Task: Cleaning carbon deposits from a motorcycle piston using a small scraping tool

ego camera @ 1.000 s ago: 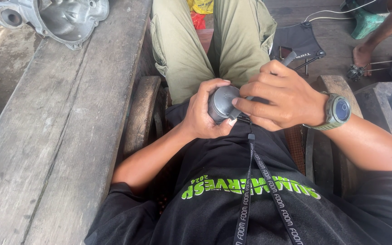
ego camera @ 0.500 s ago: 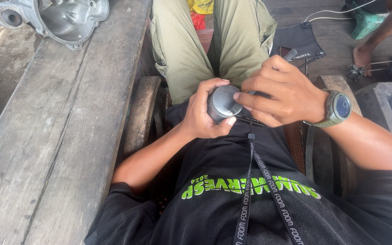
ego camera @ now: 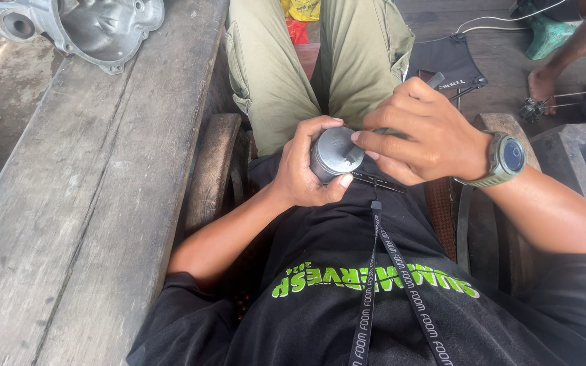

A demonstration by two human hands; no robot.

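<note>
A grey cast-metal housing (ego camera: pixel 86 27) is lying on the weathered wooden plank surface (ego camera: pixel 83 203) at far left. The left hand (ego camera: pixel 303 169) is curling closed around a small grey metal cylinder (ego camera: pixel 334 152) over the lap, while the right hand (ego camera: pixel 418 132), wearing a green wristwatch (ego camera: pixel 506 159), is pinching its top with bent fingers.

bench: weathered grey wood planks (ego camera: pixel 96 203) | on it: cast-metal housing (ego camera: pixel 96 27)

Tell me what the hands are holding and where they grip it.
The left hand wraps around the side wall of a grey metal cylinder, apparently a piston. The right hand has fingertips on its flat top and pinches a dark slim tool; the grip point is hidden.
</note>
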